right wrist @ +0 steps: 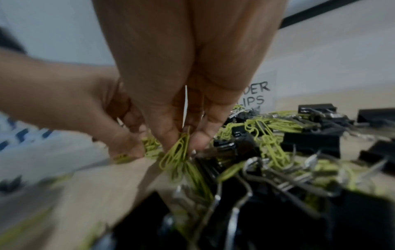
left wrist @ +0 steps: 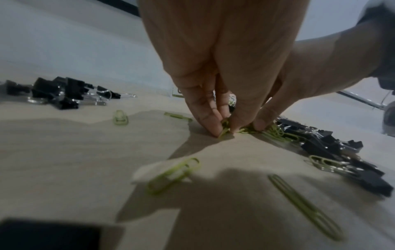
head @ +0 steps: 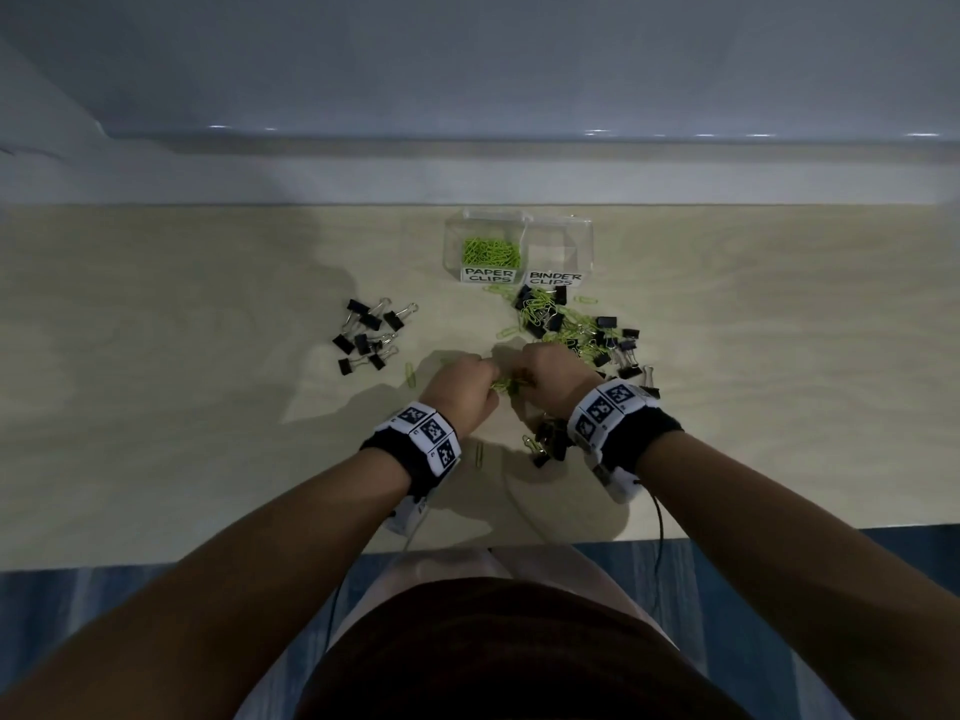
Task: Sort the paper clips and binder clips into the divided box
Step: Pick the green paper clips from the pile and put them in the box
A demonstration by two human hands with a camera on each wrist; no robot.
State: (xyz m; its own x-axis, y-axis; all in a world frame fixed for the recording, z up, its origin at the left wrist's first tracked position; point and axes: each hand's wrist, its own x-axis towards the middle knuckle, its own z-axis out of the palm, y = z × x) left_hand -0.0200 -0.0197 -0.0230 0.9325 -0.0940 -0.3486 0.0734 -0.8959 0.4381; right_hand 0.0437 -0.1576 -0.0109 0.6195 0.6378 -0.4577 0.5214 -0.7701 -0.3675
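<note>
pinching a small tangle of green paper clips (head: 506, 383) between both hands, i have my left hand (head: 462, 389) and right hand (head: 553, 374) meeting near the middle of the worktop (head: 182, 407), a little toward its near edge. my left fingertips (left wrist: 210, 126) are curled down onto the surface, nipping a clip or two; my right fingertips (right wrist: 171, 140) hold a bunch of clips that hang linked together.

these clips are light, springy wire, smooth-coated, and i judge they hook into each other readily, so a pull on one drags its neighbours. best hold is across the flat loops with thumb and fingertip, teasing them apart rather than yanking. flat on the worktop they will be hard to get a nail under; sliding one toward an edge or tipping it up should help.

the binder clips (head: 602, 345) are heavier, stiff and boxy, with wire handles that snag the green wire. i would take each by its black body, not the handles, so it comes free of the mixed pile, which lies between my right hand and the box.

the box (head: 584, 236) stands at the far edge, about midway along. its left compartment, labelled for paper clips, already holds a green heap; the right one, labelled for binder clips, looks bare. a separate heap of binder clips (head: 369, 335) lies toward the left, well apart from the box. stray clips lie around my wrists.
</note>
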